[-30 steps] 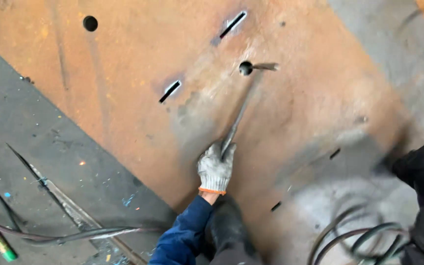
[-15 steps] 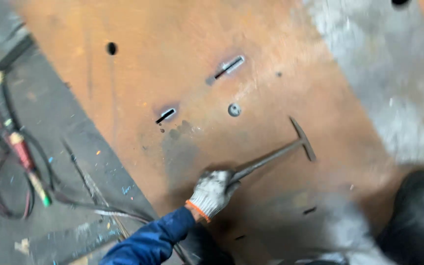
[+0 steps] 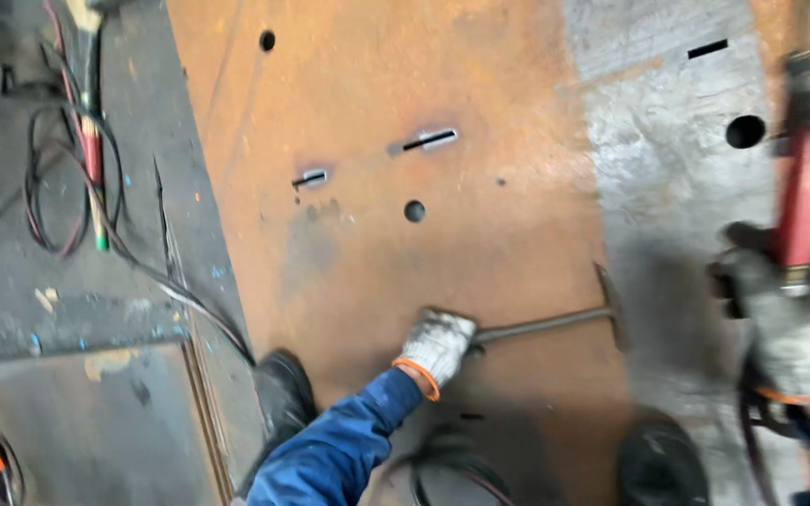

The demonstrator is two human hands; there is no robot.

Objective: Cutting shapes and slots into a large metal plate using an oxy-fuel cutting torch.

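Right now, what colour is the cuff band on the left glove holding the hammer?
Orange, on a white knit glove; the hammer lies on the plate. Head view.

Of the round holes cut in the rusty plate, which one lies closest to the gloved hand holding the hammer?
The round hole mid-plate, just below the two slots, above the left hand. The others sit far off, top left and far right.

L hand [image 3: 440,343], white glove, grips chipping hammer [image 3: 555,322] lying flat on rusty steel plate [image 3: 367,112]. R hand [image 3: 789,319], grey glove, holds red tool [image 3: 803,201] upright. Round hole [image 3: 414,211] nearby.
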